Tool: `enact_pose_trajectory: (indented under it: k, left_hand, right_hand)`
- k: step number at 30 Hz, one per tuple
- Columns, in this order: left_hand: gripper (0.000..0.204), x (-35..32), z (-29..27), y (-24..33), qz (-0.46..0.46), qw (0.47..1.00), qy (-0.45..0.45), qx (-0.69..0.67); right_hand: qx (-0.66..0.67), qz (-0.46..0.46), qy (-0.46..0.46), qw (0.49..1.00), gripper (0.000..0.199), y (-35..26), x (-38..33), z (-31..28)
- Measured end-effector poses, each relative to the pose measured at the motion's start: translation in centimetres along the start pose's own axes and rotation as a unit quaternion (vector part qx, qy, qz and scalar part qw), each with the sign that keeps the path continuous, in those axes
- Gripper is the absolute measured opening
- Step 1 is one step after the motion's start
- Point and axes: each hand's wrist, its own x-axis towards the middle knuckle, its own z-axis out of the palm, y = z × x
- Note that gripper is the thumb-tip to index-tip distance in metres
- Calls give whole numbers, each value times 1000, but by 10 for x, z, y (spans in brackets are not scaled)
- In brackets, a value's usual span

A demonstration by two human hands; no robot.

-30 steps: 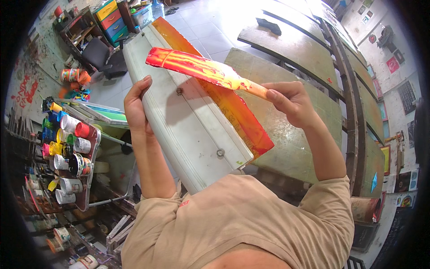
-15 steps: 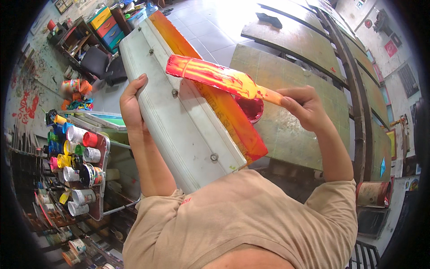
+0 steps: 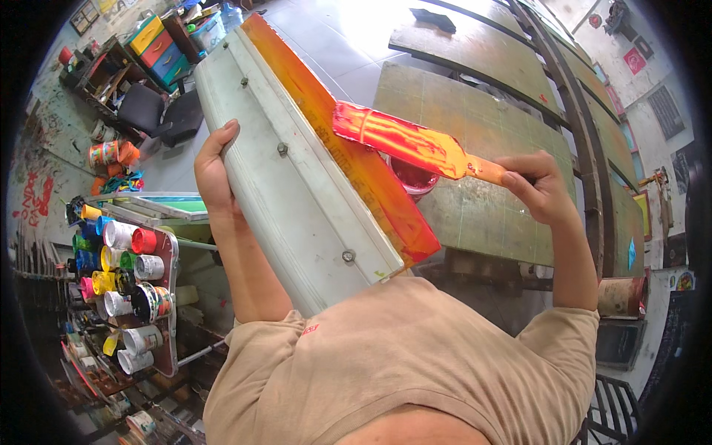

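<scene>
Holding a long white squeegee (image 3: 297,178) up in front of the chest, the person is keeping it tilted, with its far end pointing away and its near end just above the beige shirt (image 3: 400,371). The squeegee's right edge is carrying an orange blade (image 3: 348,148) that is covered with red and yellow ink. The left hand (image 3: 215,167) is gripping the squeegee on its left side, with the fingers wrapped over the white edge. To the right of the squeegee, the right hand (image 3: 538,185) is closed around the handle of a flat spatula (image 3: 404,141), which is smeared with red and yellow ink. The wide end of the spatula is lying against the orange blade, about in the middle of its length. Just beside the squeegee, under the spatula, a container of red ink (image 3: 411,178) is standing on the green desk (image 3: 489,215). To the left of the squeegee, lower down, many small paint jars (image 3: 130,274) in several colours are standing together on a tray. Further to the left of the squeegee's far end, a black chair (image 3: 152,111) is standing on the floor.
</scene>
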Motion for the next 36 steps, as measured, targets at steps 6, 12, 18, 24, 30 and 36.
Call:
enact_pose_trajectory:
  k: [6,12,18,24,30,36]
  left_hand:
    - [44,6,-6,1,-13,999,-21,-24]
    - [45,11,-8,0,-23,999,-30,-33]
    - [48,19,-8,-3,-37,998,-40,-17]
    - [48,28,2,-10,-64,995,-69,-27]
    - [42,55,-53,-22,40,974,-224,-15]
    - [31,76,-75,-7,-92,983,-156,3]
  right_hand:
    - [-24,5,25,999,27,1,-15,-12]
    - [-23,-10,92,995,27,9,-24,-16]
    - [79,-29,192,978,24,18,-15,4]
    - [110,-150,155,970,25,11,14,34]
    - [117,-252,118,953,30,7,32,59]
    - [131,-252,99,954,31,20,30,62]
